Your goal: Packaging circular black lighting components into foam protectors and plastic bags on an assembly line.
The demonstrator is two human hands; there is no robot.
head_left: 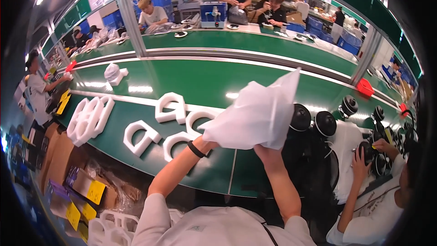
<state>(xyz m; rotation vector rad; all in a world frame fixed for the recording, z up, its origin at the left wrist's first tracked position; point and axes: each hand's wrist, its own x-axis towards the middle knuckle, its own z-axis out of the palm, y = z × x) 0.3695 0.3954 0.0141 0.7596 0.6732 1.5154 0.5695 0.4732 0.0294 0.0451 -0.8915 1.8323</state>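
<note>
A translucent white packing bag (255,114), creased and with one corner pointing up, is held up in front of me over the green bench. My left hand (208,146), below a dark wristband, is at the bag's lower left edge. My right hand (268,152) grips its lower right part. The bag covers most fingers of both hands, and whether anything is inside cannot be seen. Just beyond my left forearm lie white foam frames with rounded openings, among them one foam frame (140,137) and another foam frame (171,108).
Joined foam frames (90,119) stand at the bench's left end. A wrapped white item (114,74) sits on the green conveyor (182,77). Black round-headed devices (325,124) crowd the right, where a co-worker's hand (360,164) handles one. Boxes with yellow labels (95,192) are lower left.
</note>
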